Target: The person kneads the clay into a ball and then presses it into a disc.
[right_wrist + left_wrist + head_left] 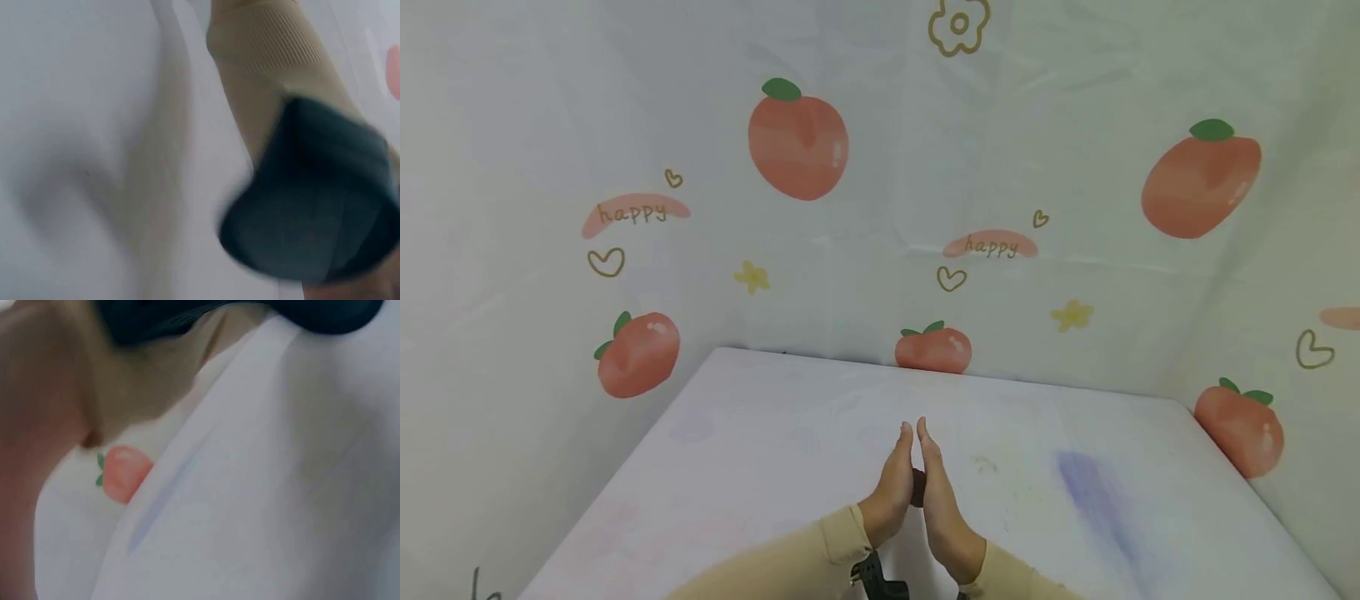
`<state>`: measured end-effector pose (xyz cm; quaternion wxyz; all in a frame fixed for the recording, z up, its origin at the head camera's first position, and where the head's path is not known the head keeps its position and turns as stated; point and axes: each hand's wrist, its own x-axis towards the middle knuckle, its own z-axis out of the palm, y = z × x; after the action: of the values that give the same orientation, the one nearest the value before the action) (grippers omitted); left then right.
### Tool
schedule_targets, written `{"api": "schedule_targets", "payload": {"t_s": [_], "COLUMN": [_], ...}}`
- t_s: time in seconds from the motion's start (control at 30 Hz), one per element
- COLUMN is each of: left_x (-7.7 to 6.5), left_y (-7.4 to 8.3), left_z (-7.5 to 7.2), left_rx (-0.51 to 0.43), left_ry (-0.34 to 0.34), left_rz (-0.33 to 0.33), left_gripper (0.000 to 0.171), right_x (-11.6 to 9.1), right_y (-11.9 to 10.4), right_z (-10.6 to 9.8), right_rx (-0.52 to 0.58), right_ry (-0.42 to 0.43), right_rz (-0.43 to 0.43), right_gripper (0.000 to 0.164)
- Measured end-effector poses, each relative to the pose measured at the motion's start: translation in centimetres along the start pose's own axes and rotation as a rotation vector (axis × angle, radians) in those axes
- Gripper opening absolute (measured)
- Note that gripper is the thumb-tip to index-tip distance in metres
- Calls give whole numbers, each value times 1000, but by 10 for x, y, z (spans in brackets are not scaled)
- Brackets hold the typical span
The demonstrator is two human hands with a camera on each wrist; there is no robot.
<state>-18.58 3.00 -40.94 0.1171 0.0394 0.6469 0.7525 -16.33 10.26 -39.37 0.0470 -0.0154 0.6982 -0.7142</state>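
Observation:
In the head view my left hand [891,492] and right hand [943,508] stand upright, palms facing, with straight fingers pointing away from me. Between the two palms is a small dark brown object [918,487]; most of it is hidden, so I cannot tell its kind. Fingertips of both hands come close together above it. The left wrist view has blurred bare skin [25,469] along its left side and a beige sleeve [144,381]. Neither wrist view shows the brown object.
A white table [775,433] with faint coloured smudges lies under the hands. Behind it hangs a pale curtain [865,275] printed with peaches and the word happy. Dark wrist camera mounts [312,212] sit by the beige sleeves [275,50]. Shadows fall on the tabletop.

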Motion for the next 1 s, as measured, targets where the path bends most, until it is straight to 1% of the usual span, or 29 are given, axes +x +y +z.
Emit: {"api": "schedule_targets", "payload": {"t_s": [0.07,0.2,0.23,0.3,0.43,0.5,0.57,0.63,0.7,0.77,0.8,0.87,0.93,0.97,1.0], "left_x": [-1,-13,-15,-17,-10,-5,0,2,0,-4,-7,-10,-9,-7,-5], "left_y": [0,1,2,4,7,6,4,2,0,-1,0,2,4,4,4], "left_z": [1,5,5,4,-1,-4,-6,-5,-2,3,6,8,8,7,4], "left_rx": [-1,28,33,42,52,65,66,69,50,34,28,5,-4,9,2], "left_ry": [-11,-105,-119,-135,-92,-67,-47,-36,-36,-54,-70,-89,-76,-55,-34], "left_rz": [2,23,31,50,97,113,113,94,66,52,47,67,80,76,70], "left_gripper": [89,78,76,73,69,67,66,67,70,71,72,70,68,69,69], "right_x": [4,17,20,22,13,6,1,-1,3,10,13,19,20,19,17], "right_y": [0,3,3,6,11,11,8,2,-3,-6,-7,-6,-3,1,5], "right_z": [-1,-11,-14,-17,-16,-14,-12,-12,-14,-17,-19,-20,-18,-16,-14], "right_rx": [-3,13,21,28,22,26,48,65,60,42,30,6,5,4,-6], "right_ry": [12,52,61,51,-15,-57,-73,-78,-50,-21,-7,12,16,10,-8], "right_rz": [-3,-1,11,35,98,105,99,70,31,8,6,16,33,32,19], "right_gripper": [65,65,67,69,73,71,71,69,69,67,66,64,62,61,61]}}
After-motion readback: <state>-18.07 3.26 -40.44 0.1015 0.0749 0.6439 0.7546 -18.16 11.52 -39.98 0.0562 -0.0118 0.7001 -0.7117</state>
